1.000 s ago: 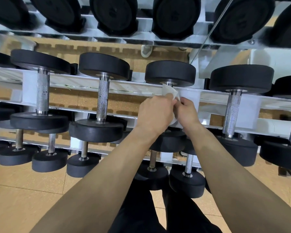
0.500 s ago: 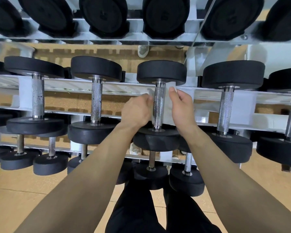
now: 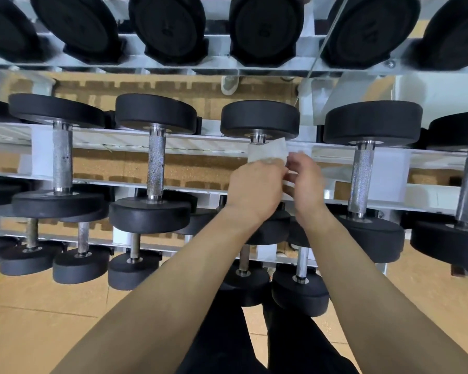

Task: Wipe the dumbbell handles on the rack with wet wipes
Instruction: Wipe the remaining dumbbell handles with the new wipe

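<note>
Overhead, plate markings [image 3: 168,30] illegible; left hand [image 3: 254,186] grips wipe [image 3: 267,153].

A white metal rack [image 3: 200,147] fills the upper part of the frame, with three rows of dumbbells on it. The top row of big black round dumbbells [image 3: 170,25] runs along the top edge. The middle row of black rubber dumbbells with steel handles [image 3: 156,166] sits below it. The bottom row of small black dumbbells [image 3: 133,268] sits lowest, just above the tan floor [image 3: 38,333].

In the middle of the frame, the white wet wipe [image 3: 266,152] is around the middle dumbbell [image 3: 260,120], under its top end. The left hand [image 3: 254,187] holds the wipe from below. The right hand [image 3: 305,182] is just right of it, at the wipe's edge.
</note>
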Demonstrator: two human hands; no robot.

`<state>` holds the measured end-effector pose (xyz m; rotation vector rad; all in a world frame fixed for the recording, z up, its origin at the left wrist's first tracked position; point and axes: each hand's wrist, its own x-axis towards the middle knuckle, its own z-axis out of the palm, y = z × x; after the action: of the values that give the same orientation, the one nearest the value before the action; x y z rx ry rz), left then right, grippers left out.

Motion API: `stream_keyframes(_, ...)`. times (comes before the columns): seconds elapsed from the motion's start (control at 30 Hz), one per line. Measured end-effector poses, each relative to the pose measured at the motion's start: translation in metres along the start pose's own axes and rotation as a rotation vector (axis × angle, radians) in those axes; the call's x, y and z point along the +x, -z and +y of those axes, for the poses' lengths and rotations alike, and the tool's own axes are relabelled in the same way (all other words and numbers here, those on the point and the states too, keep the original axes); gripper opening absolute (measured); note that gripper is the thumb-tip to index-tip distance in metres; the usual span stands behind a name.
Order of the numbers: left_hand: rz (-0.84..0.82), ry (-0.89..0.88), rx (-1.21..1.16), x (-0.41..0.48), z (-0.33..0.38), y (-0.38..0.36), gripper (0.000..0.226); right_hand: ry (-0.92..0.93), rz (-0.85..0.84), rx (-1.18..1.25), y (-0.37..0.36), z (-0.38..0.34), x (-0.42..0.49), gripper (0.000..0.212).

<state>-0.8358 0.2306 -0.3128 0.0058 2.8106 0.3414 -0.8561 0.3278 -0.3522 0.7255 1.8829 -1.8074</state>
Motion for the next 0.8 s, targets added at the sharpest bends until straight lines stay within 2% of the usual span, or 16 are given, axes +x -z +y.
stream_keyframes(0.07,0.036,0.026,0.041,0.000,0.007,0.000,0.022,0.008,-0.097,0.011,0.006,-0.005,-0.007,0.056)
stream_keyframes(0.1,0.053,0.022,0.055,0.000,0.011,-0.002,0.022,0.047,-0.127,-0.008,0.008,-0.005,-0.008,0.058)
stream_keyframes(0.2,0.087,-0.034,0.008,-0.003,0.025,-0.009,0.019,0.083,-0.102,0.017,0.014,-0.013,-0.001,0.025)
stream_keyframes(0.27,0.060,-0.041,-0.099,0.001,0.030,-0.015,0.018,0.049,-0.058,-0.026,0.023,-0.016,0.008,0.030)
stream_keyframes(0.4,-0.077,-0.090,-0.396,-0.001,0.018,-0.019,0.018,0.068,0.026,-0.152,0.027,-0.009,0.024,0.019)
stream_keyframes(0.47,0.052,-0.019,-0.486,-0.010,0.000,-0.015,0.010,0.038,0.016,-0.159,0.018,-0.003,0.028,0.019)
stream_keyframes(0.53,0.291,0.180,-0.549,-0.014,-0.025,-0.018,0.005,-0.030,0.031,-0.133,0.008,0.003,0.030,0.027)
stream_keyframes(0.57,0.346,0.318,-0.632,-0.010,-0.040,-0.024,0.013,-0.049,0.024,-0.107,0.004,0.006,0.033,0.020)
stream_keyframes(0.6,0.301,0.456,-0.767,-0.005,-0.054,-0.029,0.028,-0.054,0.019,-0.100,0.000,0.007,0.033,0.017)
stream_keyframes(0.67,0.027,0.645,-1.134,0.007,-0.074,-0.038,0.058,-0.054,0.025,-0.123,-0.007,0.007,0.032,0.021)
stream_keyframes(0.7,-0.060,0.641,-1.227,0.010,-0.078,-0.045,0.059,-0.057,0.039,-0.129,-0.008,0.007,0.033,0.021)
stream_keyframes(0.73,-0.074,0.590,-1.212,0.012,-0.079,-0.051,0.049,-0.046,0.050,-0.141,-0.008,0.007,0.034,0.022)
stream_keyframes(0.8,0.051,0.511,-1.042,0.014,-0.075,-0.055,0.033,-0.007,0.071,-0.171,-0.008,0.009,0.036,0.027)
